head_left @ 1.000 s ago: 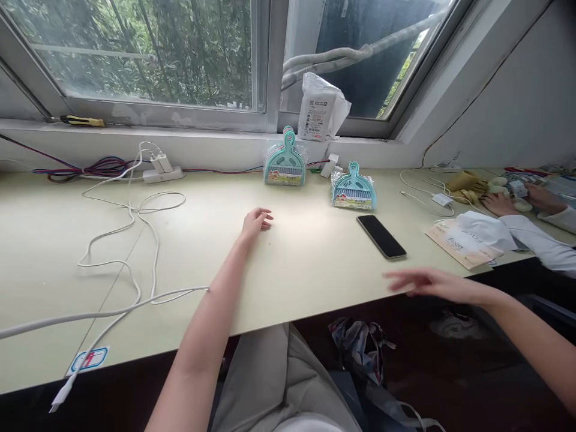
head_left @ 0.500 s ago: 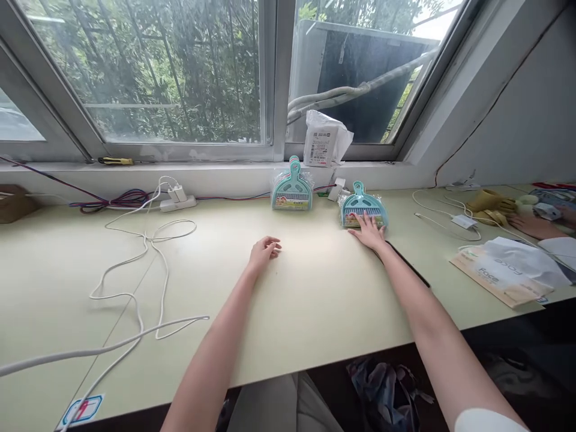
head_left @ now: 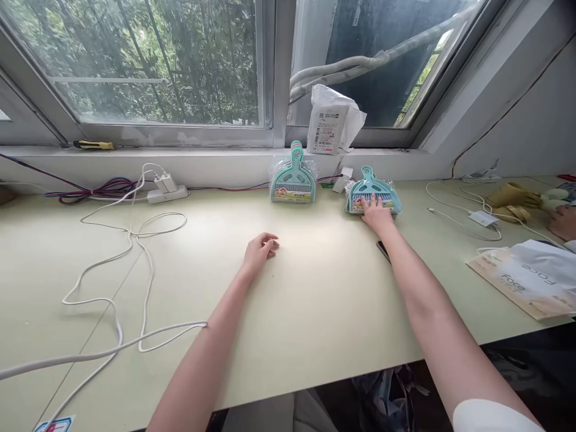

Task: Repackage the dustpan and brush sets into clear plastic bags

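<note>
My right hand [head_left: 378,217] reaches out to a packaged light-blue dustpan and brush set [head_left: 368,175] in clear plastic wrap. Its spread fingers lie against the lower front of that pack, across the bristles and the printed label. My left hand [head_left: 260,252] rests near the middle of the table with loosely curled fingers, apart from one another, and holds nothing. Farther back, against the wall, stands a second group of dustpan and brush sets [head_left: 293,180] with handles up, touched by neither hand. A dark, flat object [head_left: 382,249] is partly hidden under my right forearm.
White cables [head_left: 148,282] loop over the left side of the table [head_left: 315,336]. A power strip [head_left: 167,193] and a white-wrapped package [head_left: 327,127] are at the back. To the right lie a face-tissue pack [head_left: 524,279], tan gloves [head_left: 510,198] and another person's hand [head_left: 562,222].
The view has tilted down and shifted slightly. My right hand stays on the dustpan and brush set, its fingers now closer together. My left hand has barely moved.
</note>
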Tool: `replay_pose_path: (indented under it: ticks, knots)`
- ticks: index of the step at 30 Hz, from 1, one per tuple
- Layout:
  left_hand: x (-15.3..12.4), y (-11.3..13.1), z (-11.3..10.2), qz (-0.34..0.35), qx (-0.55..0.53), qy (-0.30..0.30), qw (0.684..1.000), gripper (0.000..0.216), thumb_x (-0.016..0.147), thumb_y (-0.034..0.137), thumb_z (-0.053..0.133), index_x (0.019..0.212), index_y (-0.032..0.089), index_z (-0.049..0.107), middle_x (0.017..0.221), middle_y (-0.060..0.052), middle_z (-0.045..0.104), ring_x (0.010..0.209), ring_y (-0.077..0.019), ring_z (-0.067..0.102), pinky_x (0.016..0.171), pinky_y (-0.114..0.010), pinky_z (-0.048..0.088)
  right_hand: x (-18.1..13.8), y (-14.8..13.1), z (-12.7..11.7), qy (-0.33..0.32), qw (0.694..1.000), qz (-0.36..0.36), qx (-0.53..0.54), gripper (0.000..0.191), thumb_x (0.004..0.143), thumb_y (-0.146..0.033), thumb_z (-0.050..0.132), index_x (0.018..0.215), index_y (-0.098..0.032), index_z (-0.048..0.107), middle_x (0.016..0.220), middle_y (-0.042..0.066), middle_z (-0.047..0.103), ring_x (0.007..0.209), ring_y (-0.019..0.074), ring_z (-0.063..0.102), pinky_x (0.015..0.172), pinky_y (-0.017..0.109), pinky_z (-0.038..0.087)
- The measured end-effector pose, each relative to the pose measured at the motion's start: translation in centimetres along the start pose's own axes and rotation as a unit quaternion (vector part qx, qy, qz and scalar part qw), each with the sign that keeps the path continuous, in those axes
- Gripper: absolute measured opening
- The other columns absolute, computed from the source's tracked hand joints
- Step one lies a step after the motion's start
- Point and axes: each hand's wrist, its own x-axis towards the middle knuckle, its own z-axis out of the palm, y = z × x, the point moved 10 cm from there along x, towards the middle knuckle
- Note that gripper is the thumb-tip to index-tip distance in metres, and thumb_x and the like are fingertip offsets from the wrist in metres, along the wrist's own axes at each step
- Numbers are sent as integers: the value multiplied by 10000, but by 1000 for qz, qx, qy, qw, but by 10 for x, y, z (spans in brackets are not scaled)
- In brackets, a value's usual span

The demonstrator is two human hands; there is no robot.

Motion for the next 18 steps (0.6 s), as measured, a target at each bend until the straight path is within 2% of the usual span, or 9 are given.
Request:
replay_pose_path:
  ticks: [3, 6, 8, 10, 12, 15, 18]
  knots:
    - [-1, -1, 0, -3, -2, 1, 1000, 235, 807, 300, 488, 941, 184, 641, 893, -60, 697, 601, -95, 604, 633, -251, 523, 10, 8, -5, 3, 1000, 2, 25, 718, 880, -555, 432, 1486, -209, 261, 1549, 198, 215, 1345, 406, 269, 1000, 620, 285]
    - [-1, -1, 0, -4, -2, 2, 1000, 238, 807, 298, 484, 945, 188, 644, 893, -56, 698, 608, -94, 604, 636, -245, 522, 15, 25, -11, -3, 998, 4, 70, 582, 898, -578, 389, 1411, -304, 408, 1506, 124, 326, 1292, 365, 344, 1024, 610, 250]
    - [0, -2, -1, -2, 5, 2, 1000, 236, 805, 290, 482, 939, 189, 648, 886, -54, 697, 604, -94, 602, 630, -244, 518, 15, 43, -15, 12, 994, 30, 107, 530, 899, -566, 411, 1375, -335, 444, 1481, 99, 361, 1284, 353, 350, 1014, 601, 268]
    - [1, -2, -1, 3, 12, 3, 1000, 228, 799, 284, 486, 921, 187, 652, 872, -52, 697, 597, -95, 602, 619, -243, 514, 14, 70, -20, 53, 983, 101, 145, 661, 848, -588, 507, 1426, -305, 358, 1503, 128, 306, 1321, 375, 294, 1003, 601, 288]
    - [2, -1, -1, 10, 12, 4, 1000, 223, 795, 284, 491, 911, 187, 655, 864, -51, 698, 596, -97, 605, 615, -243, 513, 9, 98, -17, 86, 958, 199, 188, 915, 772, -624, 596, 1493, -235, 187, 1534, 191, 208, 1366, 403, 217, 1006, 606, 295]
    - [2, -2, -1, 10, 7, 2, 1000, 226, 795, 293, 494, 912, 189, 656, 867, -52, 700, 601, -100, 610, 608, -244, 513, 9, 120, 8, 50, 923, 281, 259, 1151, 694, -650, 665, 1513, -146, 33, 1516, 265, 224, 1368, 412, 265, 1027, 580, 309]
    - [1, -2, -1, 4, 9, 2, 1000, 227, 794, 297, 495, 910, 187, 655, 863, -54, 698, 599, -102, 607, 602, -245, 510, 16, 127, 29, -9, 910, 295, 292, 1194, 659, -683, 675, 1515, -114, 68, 1438, 290, 371, 1304, 422, 392, 1004, 537, 354]
